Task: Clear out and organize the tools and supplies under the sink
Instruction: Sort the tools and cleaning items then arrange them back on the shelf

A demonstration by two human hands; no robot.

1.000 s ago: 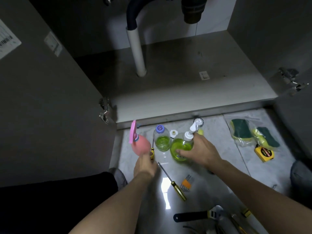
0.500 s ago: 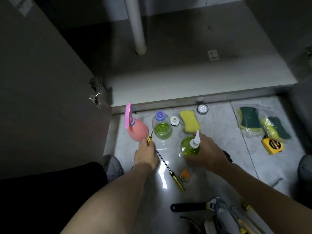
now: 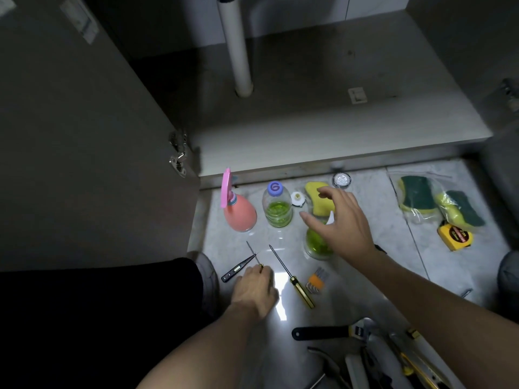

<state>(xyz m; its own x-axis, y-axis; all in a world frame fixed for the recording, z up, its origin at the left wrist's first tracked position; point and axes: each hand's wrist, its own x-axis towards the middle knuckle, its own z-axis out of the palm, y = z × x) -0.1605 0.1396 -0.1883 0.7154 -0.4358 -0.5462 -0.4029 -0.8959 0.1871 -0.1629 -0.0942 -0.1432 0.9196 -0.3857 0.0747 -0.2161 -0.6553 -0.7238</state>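
Released since a moment ago, the nozzle bottle [image 3: 318, 242] of green liquid stands on the floor [image 3: 365, 220] beneath the open right hand [image 3: 341, 220]. Beside it stand a second green-filled bottle [image 3: 277, 204] and one pink sprayer [image 3: 238, 210]. Two screwdrivers: the left hand [image 3: 257, 287] grips one [image 3: 254, 255], the other [image 3: 292, 277] lies alongside.

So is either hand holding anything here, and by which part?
The left hand grips a small screwdriver by its handle. The right hand is open above the green bottle.
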